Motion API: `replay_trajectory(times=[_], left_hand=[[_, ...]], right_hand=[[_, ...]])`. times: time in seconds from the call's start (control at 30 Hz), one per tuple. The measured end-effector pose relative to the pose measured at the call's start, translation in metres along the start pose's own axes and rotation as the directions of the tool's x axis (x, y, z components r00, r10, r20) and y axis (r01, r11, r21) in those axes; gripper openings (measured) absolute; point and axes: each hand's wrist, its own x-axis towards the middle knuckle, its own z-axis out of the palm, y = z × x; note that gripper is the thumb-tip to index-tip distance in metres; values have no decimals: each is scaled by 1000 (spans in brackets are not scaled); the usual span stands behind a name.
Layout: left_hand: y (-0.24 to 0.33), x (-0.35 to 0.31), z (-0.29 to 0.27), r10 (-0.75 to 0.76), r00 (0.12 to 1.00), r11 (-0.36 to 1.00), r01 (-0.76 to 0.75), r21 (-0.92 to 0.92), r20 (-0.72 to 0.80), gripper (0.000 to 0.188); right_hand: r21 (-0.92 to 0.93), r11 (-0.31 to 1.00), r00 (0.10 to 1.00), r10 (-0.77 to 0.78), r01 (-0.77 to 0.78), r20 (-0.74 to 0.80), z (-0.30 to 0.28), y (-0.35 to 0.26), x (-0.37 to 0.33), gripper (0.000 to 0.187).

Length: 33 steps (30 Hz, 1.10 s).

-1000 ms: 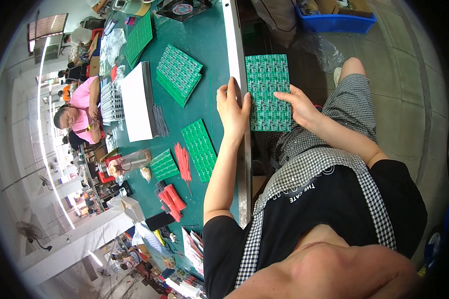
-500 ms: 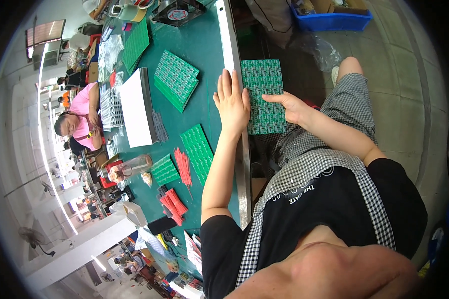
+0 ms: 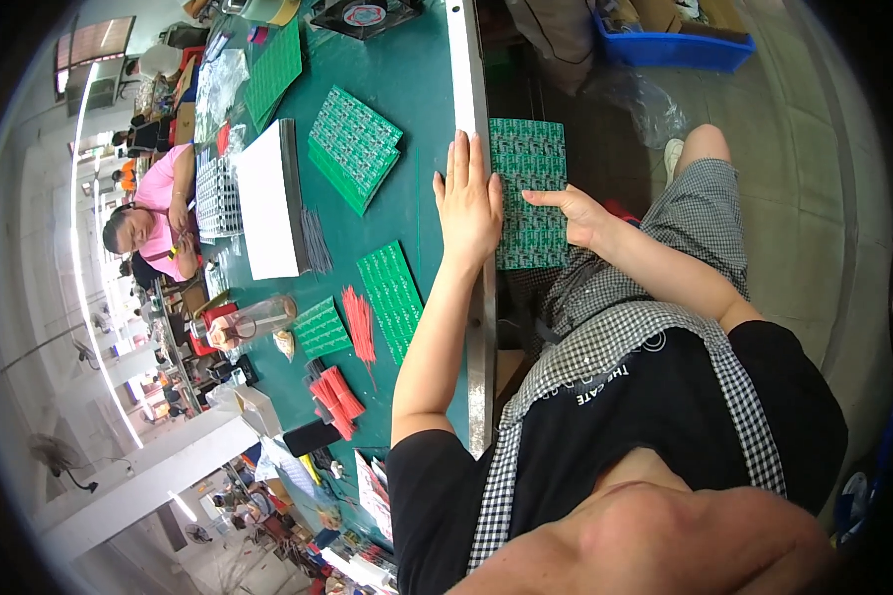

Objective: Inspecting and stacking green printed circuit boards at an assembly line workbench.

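A green circuit board panel (image 3: pixel 528 154), covered in rows of small boards, sits just past the metal-edged rim of the table (image 3: pixel 478 337). My right hand (image 3: pixel 587 218) grips its right side, thumb stretched over the top face and the other fingers hidden beneath. My left hand (image 3: pixel 469 208) lies flat on the table's edge, fingers extended, its thumb side against or very close to the panel's left edge. Farther left on the green tabletop rest a stack of similar panels (image 3: pixel 352 139) and a single long panel (image 3: pixel 392 297).
Bundles of red wires (image 3: pixel 359 322), another red bundle (image 3: pixel 337 397), grey wires (image 3: pixel 315 238), a white sheet-topped stack (image 3: pixel 266 203) and a clear bottle (image 3: pixel 263 315) occupy the table. A black fan (image 3: pixel 362 15) stands at the far end. A blue bin (image 3: pixel 675 50) is on the floor. A co-worker (image 3: pixel 159 213) sits opposite.
The whole view has shifted slightly. The panel's face looks darker, as if tilted a little, while both hands keep nearly the same pose.
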Motion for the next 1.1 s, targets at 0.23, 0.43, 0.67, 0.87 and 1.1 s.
replay_trajectory(times=[0.23,0.43,0.67,0.87,1.1], left_hand=[[-1,-1,1,6,1000,999,-4,41,-29,54],[0,1,2,3,999,1000,-3,21,-38,53],[-4,1,3,15,997,1000,-14,20,-79,53],[-1,0,2,2,996,1000,-1,7,-91,54],[0,-2,-1,-25,999,999,24,-38,-45,54]], right_hand=[[-169,972,977,-183,163,-110,7,8,-6,38],[-811,433,662,-745,393,-77,2,7,-2,80],[-881,-437,867,-351,181,352,48,-113,28,53],[-1000,-7,932,361,-22,-23,55,-123,78,33],[-993,114,919,392,5,50,53,-116,81,31]])
